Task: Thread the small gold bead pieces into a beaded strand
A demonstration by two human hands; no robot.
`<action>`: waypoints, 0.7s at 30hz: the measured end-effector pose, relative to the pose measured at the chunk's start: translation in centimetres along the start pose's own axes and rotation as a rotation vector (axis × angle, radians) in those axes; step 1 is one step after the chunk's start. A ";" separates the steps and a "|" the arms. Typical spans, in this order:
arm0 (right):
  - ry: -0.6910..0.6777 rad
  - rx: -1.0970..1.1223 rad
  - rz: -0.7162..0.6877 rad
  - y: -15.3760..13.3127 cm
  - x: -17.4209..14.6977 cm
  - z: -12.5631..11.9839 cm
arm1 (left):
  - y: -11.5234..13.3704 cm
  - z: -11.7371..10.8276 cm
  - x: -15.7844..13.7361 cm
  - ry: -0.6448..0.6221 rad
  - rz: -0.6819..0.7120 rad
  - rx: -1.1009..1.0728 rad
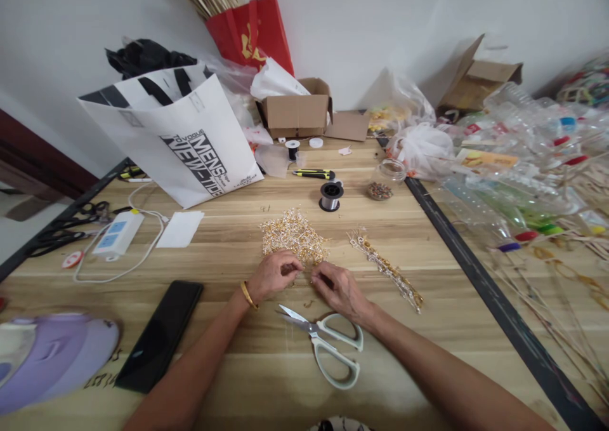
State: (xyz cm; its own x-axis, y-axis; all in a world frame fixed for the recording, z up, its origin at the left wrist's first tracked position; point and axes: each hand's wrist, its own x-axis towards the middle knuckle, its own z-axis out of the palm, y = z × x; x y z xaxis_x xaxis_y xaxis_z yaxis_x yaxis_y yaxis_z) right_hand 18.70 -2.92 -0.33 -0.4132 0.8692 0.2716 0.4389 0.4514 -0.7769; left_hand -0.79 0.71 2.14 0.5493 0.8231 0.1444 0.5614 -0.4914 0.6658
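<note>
A loose heap of small gold and white beads (292, 233) lies on the wooden table. At its near edge my left hand (276, 272), with a gold bangle on the wrist, has thumb and fingertips pinched together. Just to its right, my right hand (340, 286) is also closed in a pinch, its fingertips close to the left ones. Whatever is between the fingers is too small to make out. Below the hands lie scissors (314, 339) with pale handles, blades slightly apart. To the right rests a bundle of gold and white beaded strands (387, 269).
Beyond the beads are a wire spool (330, 197), a yellow-black cutter (314, 174) and a jar of small beads (380, 190). A black phone (159, 336) and power strip (118, 234) lie left. A white bag (176, 139) stands behind; plastic bottles (518, 164) crowd the right.
</note>
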 end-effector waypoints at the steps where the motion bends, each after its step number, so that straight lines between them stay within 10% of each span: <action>1: -0.001 0.000 -0.001 0.0 0.0 0.0 | 0.0 0.0 0.0 0.002 0.001 -0.008; 21: 0.003 -0.007 -0.020 -0.2 0.1 -0.2 | 0.4 -0.4 0.1 0.089 -0.184 -0.252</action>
State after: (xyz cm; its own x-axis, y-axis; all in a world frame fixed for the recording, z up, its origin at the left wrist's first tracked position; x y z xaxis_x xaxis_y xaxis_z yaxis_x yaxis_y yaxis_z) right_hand 18.70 -2.89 -0.05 -0.4197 0.8605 0.2887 0.4364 0.4702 -0.7671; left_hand -0.76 0.69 2.72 0.3899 0.9188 0.0608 0.4692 -0.2551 0.8455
